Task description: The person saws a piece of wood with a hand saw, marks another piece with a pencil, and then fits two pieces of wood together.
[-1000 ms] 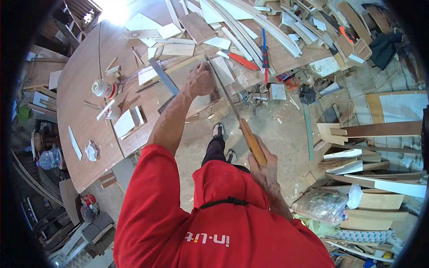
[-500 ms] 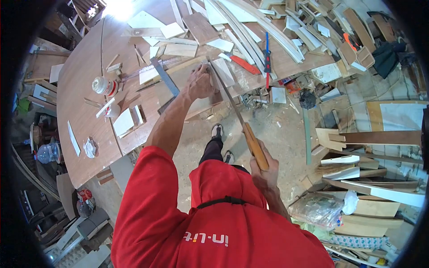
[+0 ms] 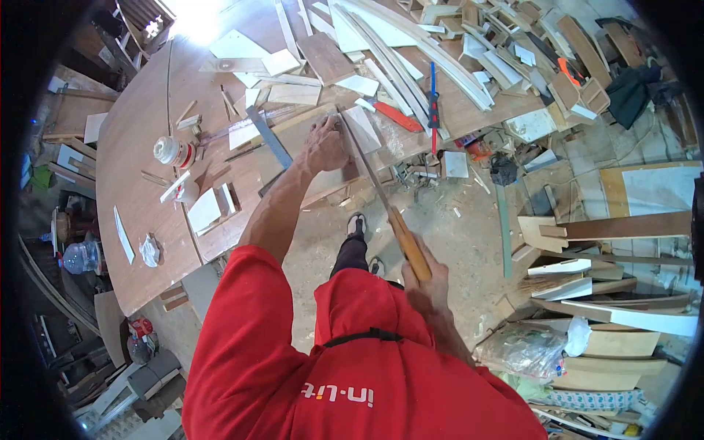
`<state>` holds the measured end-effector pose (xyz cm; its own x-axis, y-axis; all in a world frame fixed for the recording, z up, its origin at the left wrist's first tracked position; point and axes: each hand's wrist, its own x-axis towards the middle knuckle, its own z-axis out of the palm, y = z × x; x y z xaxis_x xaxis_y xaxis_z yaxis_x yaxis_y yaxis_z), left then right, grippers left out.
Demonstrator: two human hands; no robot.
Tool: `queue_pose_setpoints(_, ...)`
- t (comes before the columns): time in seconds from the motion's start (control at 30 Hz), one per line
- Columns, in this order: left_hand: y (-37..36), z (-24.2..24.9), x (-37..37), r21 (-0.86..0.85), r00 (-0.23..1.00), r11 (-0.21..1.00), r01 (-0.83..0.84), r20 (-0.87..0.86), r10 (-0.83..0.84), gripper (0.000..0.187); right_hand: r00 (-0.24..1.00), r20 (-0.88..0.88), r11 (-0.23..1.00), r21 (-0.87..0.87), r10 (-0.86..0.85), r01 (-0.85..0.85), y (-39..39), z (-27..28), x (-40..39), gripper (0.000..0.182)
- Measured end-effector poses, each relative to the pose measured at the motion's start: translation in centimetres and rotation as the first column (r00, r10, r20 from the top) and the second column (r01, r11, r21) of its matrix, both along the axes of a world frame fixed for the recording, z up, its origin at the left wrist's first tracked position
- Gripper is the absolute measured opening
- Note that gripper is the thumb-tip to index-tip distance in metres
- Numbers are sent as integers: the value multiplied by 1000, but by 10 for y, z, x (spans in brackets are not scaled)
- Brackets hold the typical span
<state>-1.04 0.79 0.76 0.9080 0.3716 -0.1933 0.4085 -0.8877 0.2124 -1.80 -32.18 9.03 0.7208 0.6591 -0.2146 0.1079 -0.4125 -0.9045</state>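
At twelve o'clock on the desk point(image 3: 139, 169), our left hand point(image 3: 325, 143) presses flat, pinning the pale wooden board point(image 3: 323, 165); our right hand point(image 3: 429, 282) grips closed the long wooden-handled handsaw point(image 3: 385, 202) to cut it.

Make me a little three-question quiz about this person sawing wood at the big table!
1. True or false: the right hand grips the saw by its wooden handle.
2. What does the left hand press on? A) the water bottle B) the wooden board at the table's edge C) the red shirt
3. Fill in: the saw blade runs just to the ____ of the left hand.

Key: 1 true. 2 B. 3 right.
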Motion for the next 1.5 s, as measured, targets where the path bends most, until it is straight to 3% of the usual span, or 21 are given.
queue_pose_setpoints(0.1, 0, -9, -3, -2, 996, 1000, -19, 90, 19, 64, 998, -44, 999, 12, -42, 42, 0, 1, -3, 51)
queue_pose_setpoints(0.17, 1, -4, -1, 16, 998, 1000, -11, 54, 11, 64, 998, 53, 1000, 5, 16, -16, 10, -6, 3, 51)
queue_pose_setpoints(0.23, 0, -4, -5, 27, 1000, 1000, -3, 10, 2, 64, 999, 32, 999, 35, 5, -6, -5, -2, -6, 52)
queue_pose_setpoints(0.3, 2, -10, -7, 71, 990, 997, 4, 138, -14, 60, 1000, 22, 998, 66, 6, -7, -4, 2, -3, 52)
queue_pose_setpoints(0.4, 2, -6, -5, -7, 995, 1000, 20, 100, -19, 57, 999, 29, 1000, 14, -18, 18, -5, 5, -1, 51)
queue_pose_setpoints(0.5, 4, -6, -3, 27, 999, 1000, 15, 37, -16, 54, 999, -46, 998, -59, -21, 18, -8, -12, -9, 51)
queue_pose_setpoints(0.57, 5, -1, -5, 15, 996, 1000, 19, 82, -21, 53, 993, 107, 987, 159, -42, 25, -22, -19, -13, 54)
queue_pose_setpoints(0.67, -4, -3, -6, -2, 990, 1000, 1, 142, 0, 52, 999, -19, 999, -19, -38, 37, -1, -5, -5, 52)
queue_pose_setpoints(0.8, 3, -7, -4, 53, 993, 999, 10, 113, -16, 51, 1000, 14, 999, 40, -3, 3, -9, -5, -11, 53)
queue_pose_setpoints(0.87, 4, -9, -3, 41, 995, 999, 9, 97, -13, 51, 999, -49, 995, -96, -14, 10, -3, 0, -6, 53)
queue_pose_setpoints(1.0, 3, -12, -4, 68, 993, 998, 6, 119, -14, 51, 1000, 8, 999, -36, 2, -2, -7, -8, -12, 52)
queue_pose_setpoints(1.07, 6, -8, -4, 36, 992, 999, -8, 125, 4, 51, 985, 172, 997, 74, -24, 11, -23, -16, -16, 55)
queue_pose_setpoints(1.1, 1, -8, -6, 3, 993, 1000, -8, 122, 8, 51, 985, 170, 998, 62, -22, 12, -20, -13, -14, 55)
queue_pose_setpoints(1.17, -3, -16, -6, 30, 994, 1000, -7, 106, 4, 50, 1000, 6, 1000, -15, -2, 3, 1, -7, -3, 55)
queue_pose_setpoints(1.27, 3, -8, -4, 49, 996, 999, -10, 90, 6, 50, 997, 78, 996, 93, -25, 17, -24, -13, -19, 54)
queue_pose_setpoints(1.37, 3, -15, -4, 20, 996, 1000, 5, 90, -6, 51, 997, 77, 1000, -18, -9, 11, -12, -14, -12, 54)
queue_pose_setpoints(1.5, 3, -5, -5, 25, 995, 1000, 7, 98, -9, 52, 996, 85, 999, 44, -17, 13, -16, -16, -14, 54)
